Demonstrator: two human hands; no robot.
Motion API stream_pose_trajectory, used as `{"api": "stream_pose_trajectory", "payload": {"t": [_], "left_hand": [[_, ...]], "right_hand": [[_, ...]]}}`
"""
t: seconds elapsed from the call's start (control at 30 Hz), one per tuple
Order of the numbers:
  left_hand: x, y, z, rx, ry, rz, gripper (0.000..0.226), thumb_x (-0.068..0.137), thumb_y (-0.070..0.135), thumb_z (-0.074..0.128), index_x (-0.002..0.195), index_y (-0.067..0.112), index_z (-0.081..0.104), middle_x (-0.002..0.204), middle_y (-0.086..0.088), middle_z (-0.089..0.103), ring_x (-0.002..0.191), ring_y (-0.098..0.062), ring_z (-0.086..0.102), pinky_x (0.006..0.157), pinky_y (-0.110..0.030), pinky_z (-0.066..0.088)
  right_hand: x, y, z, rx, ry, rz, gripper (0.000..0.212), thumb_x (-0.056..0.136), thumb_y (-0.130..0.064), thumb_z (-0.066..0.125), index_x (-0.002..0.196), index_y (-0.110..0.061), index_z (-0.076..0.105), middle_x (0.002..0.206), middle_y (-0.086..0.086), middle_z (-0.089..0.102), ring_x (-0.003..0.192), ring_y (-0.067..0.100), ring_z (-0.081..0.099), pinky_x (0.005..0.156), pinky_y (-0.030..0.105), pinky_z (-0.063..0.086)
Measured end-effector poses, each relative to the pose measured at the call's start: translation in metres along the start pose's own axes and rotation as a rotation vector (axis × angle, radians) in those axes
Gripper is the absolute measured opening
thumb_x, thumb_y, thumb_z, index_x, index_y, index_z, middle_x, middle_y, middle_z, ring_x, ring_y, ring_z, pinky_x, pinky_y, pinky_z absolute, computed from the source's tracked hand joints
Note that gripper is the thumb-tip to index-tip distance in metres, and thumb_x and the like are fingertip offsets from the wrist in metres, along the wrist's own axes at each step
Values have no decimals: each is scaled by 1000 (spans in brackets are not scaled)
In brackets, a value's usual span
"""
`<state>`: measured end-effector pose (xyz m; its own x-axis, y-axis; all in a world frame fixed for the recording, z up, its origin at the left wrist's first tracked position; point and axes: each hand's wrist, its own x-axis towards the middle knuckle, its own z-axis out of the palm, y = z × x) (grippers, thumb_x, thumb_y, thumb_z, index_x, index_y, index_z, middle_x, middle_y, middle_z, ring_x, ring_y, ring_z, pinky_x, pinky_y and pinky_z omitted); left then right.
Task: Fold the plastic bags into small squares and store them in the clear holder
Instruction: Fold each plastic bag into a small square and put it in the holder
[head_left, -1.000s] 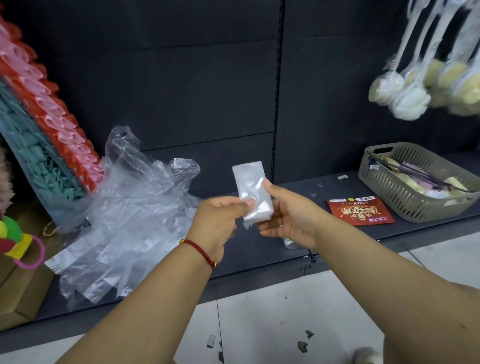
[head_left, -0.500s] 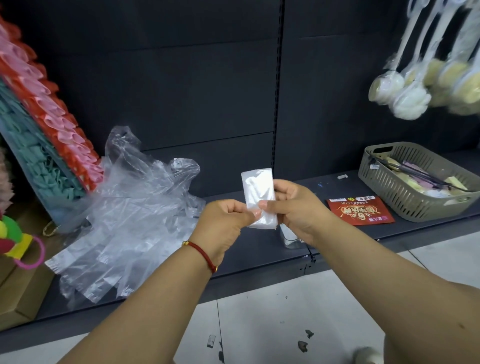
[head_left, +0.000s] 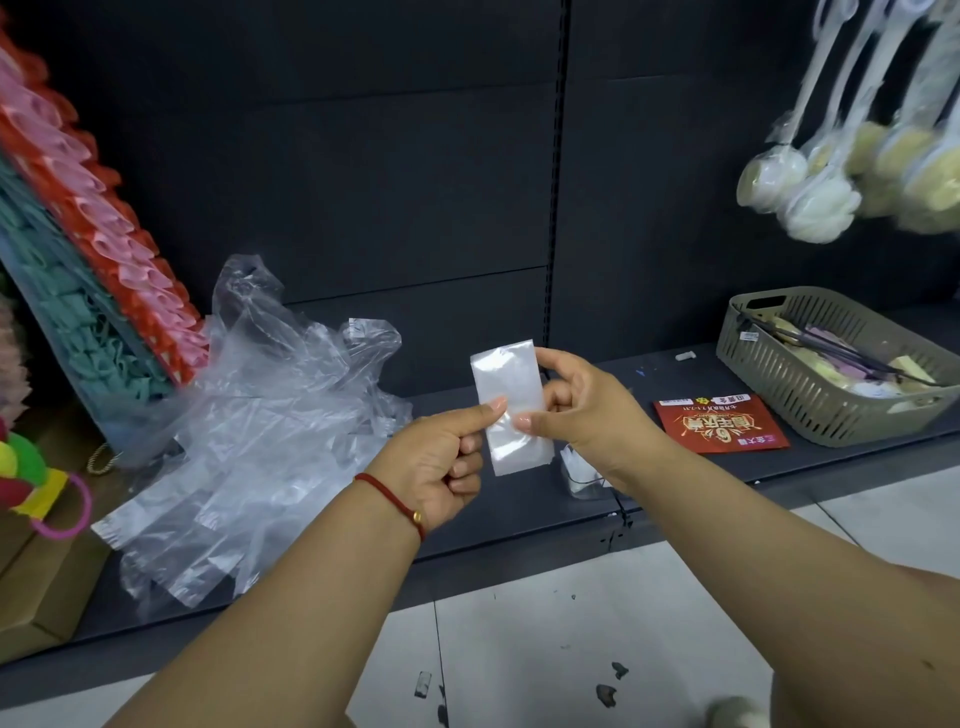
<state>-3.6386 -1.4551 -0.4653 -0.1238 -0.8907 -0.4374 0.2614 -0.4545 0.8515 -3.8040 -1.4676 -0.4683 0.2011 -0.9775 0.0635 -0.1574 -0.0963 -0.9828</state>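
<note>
Fingers of both hands pinch a folded strip of clear plastic bag, held upright above the dark shelf. Far left lies the loose heap of clear unfolded bags. Left hand nips the strip's left edge between thumb and curled forefinger; right hand grips its right edge, thumb in front. Folding well likely means meeting the ends squarely, then creasing firmly. Small clear holder stands partly hidden below the right wrist.

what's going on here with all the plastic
A person is folding a plastic bag into a narrow strip, pinching it with the left hand and the right hand above a dark shelf. A pile of loose bags waits on the shelf to the left. It is not yet a small square.
</note>
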Motion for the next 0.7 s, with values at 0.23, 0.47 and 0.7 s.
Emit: {"api": "stream_pose_trajectory", "payload": {"t": [0.23,0.47,0.7], "left_hand": [[-5,1,4,122,83,191,18,90,18,68,97,2,68,44,3,45,35,-7,35,35,-15,27],[-7,1,5,222,93,345,10,93,19,65,89,11,70,57,2,67,40,-6,53,39,-16,37],[-9,4,1,264,-15,446,12,93,13,62,88,12,73,86,-5,76,67,-11,68,52,-17,48]], "right_hand": [[0,-5,1,-200,115,-4,41,77,-23,81,110,-33,59,69,2,62,61,5,58,64,22,51],[-4,-10,1,128,65,121,16,89,-24,69,98,-11,67,62,4,65,52,14,59,43,21,40],[-1,-9,-3,330,42,84,10,90,-10,64,83,-3,66,76,13,70,64,17,67,58,22,55]]}}
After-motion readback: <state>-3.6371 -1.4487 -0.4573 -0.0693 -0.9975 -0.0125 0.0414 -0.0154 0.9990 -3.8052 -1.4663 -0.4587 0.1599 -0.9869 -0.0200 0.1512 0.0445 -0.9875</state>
